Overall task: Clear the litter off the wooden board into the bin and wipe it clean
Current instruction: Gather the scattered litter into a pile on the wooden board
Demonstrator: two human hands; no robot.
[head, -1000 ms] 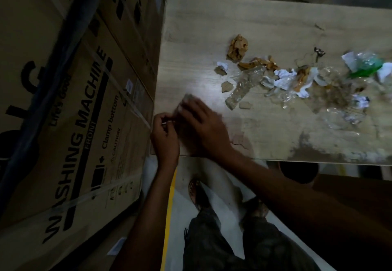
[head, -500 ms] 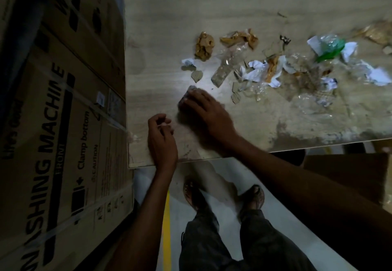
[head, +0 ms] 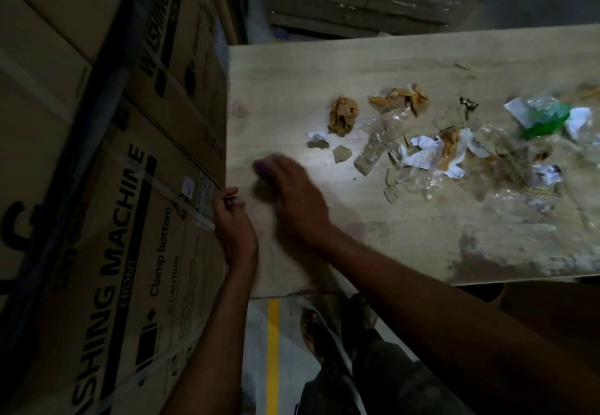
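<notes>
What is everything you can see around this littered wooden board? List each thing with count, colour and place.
pale wooden board: one, light tan, centre and right
crumpled brown paper lump: one, tan, litter's left end
torn orange-brown wrapper: one, orange-brown, beside the lump
clear plastic wrappers: several, see-through, mid-litter
crumpled white paper scraps: several, white, among the plastic
green plastic scrap: one, green, far right
cardboard washing-machine cartons: at least two, brown, left of the board
yellow floor line: one, yellow, below the board
blurred wiping pad: one, purplish-grey, board's near-left area
sandalled foot: one, dark, on floor
left hand: one, fingers curled at the board's left edge
right hand: one, blurred, presses the pad
</notes>
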